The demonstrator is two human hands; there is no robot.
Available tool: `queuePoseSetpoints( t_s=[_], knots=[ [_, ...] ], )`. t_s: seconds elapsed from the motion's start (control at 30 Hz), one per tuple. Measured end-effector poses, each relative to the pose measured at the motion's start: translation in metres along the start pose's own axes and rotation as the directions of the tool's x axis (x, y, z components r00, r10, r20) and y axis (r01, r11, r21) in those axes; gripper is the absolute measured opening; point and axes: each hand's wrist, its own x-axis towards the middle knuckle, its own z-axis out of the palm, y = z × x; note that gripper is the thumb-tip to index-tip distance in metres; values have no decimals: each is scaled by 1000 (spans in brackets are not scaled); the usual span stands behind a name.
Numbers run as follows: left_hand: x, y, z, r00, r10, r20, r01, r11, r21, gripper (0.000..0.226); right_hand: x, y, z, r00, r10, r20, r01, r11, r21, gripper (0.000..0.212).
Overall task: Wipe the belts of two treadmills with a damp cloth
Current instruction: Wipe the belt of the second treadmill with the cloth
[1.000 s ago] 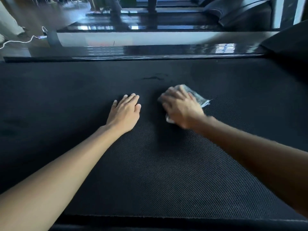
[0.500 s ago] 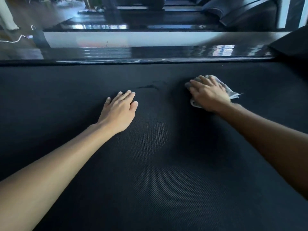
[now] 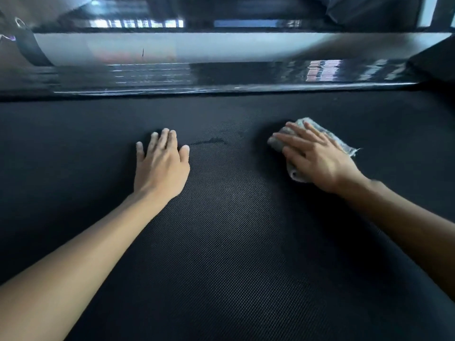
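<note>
Wiping seems unfinished — the right hand, fingers spread, presses a crumpled grey cloth onto the black textured treadmill belt; the left hand rests flat.

Across the top of the view runs a pale grey strip, probably bare floor, though blur makes that hard to confirm. A short dark mark sits on it, left of centre. At the far left, a thin white cable lies just beside a dark curved piece. A white upright stands in the upper right corner.
</note>
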Motion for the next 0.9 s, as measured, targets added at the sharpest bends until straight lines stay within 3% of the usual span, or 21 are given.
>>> queuePoseSetpoints(
  t_s=[0.07, 0.13, 0.2, 0.3, 0.37, 0.43, 0.5, 0.6, 0.73, 0.9],
  knots=[
    [1, 1, 1, 1000, -7, 6, 7, 1000, 16, 58, 47, 7, 6, 979, 198, -39, -199, 979, -34, 45],
    [1, 2, 0, 1000, -6, 9, 6, 1000, 13, 57, 81, -11, 15, 969, 242, -58, -245, 968, -47, 45],
    [1, 2, 0, 1000, -10, 12, 10, 1000, 5, 57, 85, -47, 26, 989, 144, -37, -145, 988, -46, 43],
    [0, 2, 0, 1000, -16, 7, 16, 1000, -2, 57, 27, -91, 33, 990, -139, 32, 140, 990, -28, 48],
    [-1, 2, -1, 1000, -16, 11, 16, 1000, -1, 58, -19, -87, 19, 960, -269, 79, 269, 963, 6, 55],
    [-2, 2, -1, 1000, -7, 10, 7, 1000, 4, 58, -33, -55, 4, 955, -284, 90, 281, 959, 42, 58],
    [-2, 1, 0, 1000, 4, 0, -4, 1000, 7, 58, -13, -15, -4, 978, -204, 47, 203, 979, 12, 49],
    [-2, 3, 1, 1000, 13, -3, -13, 1000, 12, 57, 50, 22, 0, 991, 131, 9, -130, 989, -68, 44],
    [-1, 3, 0, 1000, 7, -12, -7, 1000, 24, 56, 119, -26, 24, 973, 231, -13, -231, 969, -81, 47],
    [-3, 4, -3, 1000, 5, -16, -5, 1000, 6, 55, 55, -114, 48, 992, -116, -41, 115, 993, -23, 45]
  ],
)
